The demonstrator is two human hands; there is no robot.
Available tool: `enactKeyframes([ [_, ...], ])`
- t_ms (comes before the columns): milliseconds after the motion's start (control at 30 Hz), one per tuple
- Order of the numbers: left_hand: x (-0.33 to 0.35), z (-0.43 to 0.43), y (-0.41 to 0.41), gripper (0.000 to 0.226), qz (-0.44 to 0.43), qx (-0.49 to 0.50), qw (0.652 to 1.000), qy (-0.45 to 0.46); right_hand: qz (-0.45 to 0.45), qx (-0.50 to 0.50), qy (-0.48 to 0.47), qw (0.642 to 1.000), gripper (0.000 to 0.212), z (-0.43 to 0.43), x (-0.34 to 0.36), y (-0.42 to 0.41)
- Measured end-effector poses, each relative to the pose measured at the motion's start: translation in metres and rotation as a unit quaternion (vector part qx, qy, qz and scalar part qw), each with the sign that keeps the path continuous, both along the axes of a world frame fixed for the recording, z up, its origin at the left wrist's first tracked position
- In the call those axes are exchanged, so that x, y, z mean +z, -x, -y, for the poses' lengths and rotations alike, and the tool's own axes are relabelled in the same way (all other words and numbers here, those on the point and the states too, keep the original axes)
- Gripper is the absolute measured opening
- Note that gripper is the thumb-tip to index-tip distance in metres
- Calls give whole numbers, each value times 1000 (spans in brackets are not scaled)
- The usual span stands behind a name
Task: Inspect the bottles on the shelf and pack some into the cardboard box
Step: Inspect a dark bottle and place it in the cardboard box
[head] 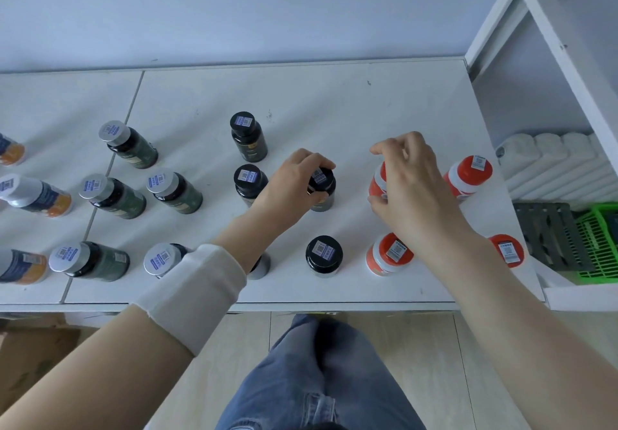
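Observation:
Rows of bottles stand on a white shelf (334, 95). My left hand (291, 185) is closed around the cap of a black-capped dark bottle (322, 192) in the middle row. My right hand (411, 179) curls over an orange-capped white bottle (378, 184), fingers touching its cap and side. Other black-capped bottles (249, 137) stand behind, beside and in front. Two more orange-capped bottles (468, 174) (388, 254) stand to the right and nearer me. A brown cardboard box (30, 356) shows at the lower left, below the shelf.
Silver-capped green bottles (128, 144) and blue-and-orange bottles (36, 194) fill the shelf's left part. A white shelf frame (561, 45) rises at the right, with white rolls (551, 162), a grey tray (548, 232) and a green basket (602, 242) beyond it.

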State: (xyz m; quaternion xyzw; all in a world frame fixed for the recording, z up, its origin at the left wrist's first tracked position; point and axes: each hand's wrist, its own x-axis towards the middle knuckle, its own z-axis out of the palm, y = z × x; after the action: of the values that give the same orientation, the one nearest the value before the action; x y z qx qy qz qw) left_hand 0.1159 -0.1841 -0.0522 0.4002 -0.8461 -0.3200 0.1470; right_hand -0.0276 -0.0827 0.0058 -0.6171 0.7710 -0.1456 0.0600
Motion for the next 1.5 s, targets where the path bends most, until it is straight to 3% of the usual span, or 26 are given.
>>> enactKeyframes([
  [167,5,1,-16,62,28,-21,999,30,21,10,-1,1000,58,2,-3,-5],
  [367,18,24,-74,49,144,51,984,92,43,39,35,998,52,11,-2,-30],
  [433,15,28,-84,40,122,55,988,75,74,33,48,996,47,16,-3,-45],
  [533,24,32,-98,31,-25,109,993,24,185,2,55,981,43,20,-8,-69],
  [600,38,34,-114,27,-145,135,977,-84,330,-55,23,942,46,22,-10,-84],
  [667,51,33,-131,25,-278,103,926,-233,520,-101,-25,848,46,24,-7,-99],
  [733,55,30,-144,25,-347,57,889,-292,661,-102,-10,743,45,25,-5,-111],
  [767,54,28,-148,26,-365,42,879,-304,687,-88,11,721,46,25,-4,-115],
  [800,51,27,-152,28,-377,39,870,-317,685,-73,33,724,46,25,-4,-120],
  [900,43,25,-159,32,-386,77,844,-364,600,-37,90,794,48,24,-9,-132],
  [967,39,25,-163,26,-386,95,838,-375,561,-16,102,821,52,22,-11,-139],
  [1000,38,25,-165,24,-390,93,835,-376,561,-15,101,821,54,21,-12,-141],
  [1100,39,23,-171,26,-403,52,839,-361,631,-63,87,768,48,19,-10,-144],
  [1200,41,19,-174,33,-392,39,842,-370,618,-67,92,778,37,17,-9,-147],
  [1300,44,20,-173,28,-372,63,850,-367,590,-37,135,795,42,15,-9,-152],
  [1367,47,21,-171,22,-380,68,849,-361,607,-33,139,782,47,15,-9,-153],
  [1433,51,22,-169,22,-393,50,845,-359,654,-57,111,746,43,15,-7,-151],
  [1500,52,22,-169,26,-403,30,837,-369,662,-58,97,741,41,13,-7,-149],
])
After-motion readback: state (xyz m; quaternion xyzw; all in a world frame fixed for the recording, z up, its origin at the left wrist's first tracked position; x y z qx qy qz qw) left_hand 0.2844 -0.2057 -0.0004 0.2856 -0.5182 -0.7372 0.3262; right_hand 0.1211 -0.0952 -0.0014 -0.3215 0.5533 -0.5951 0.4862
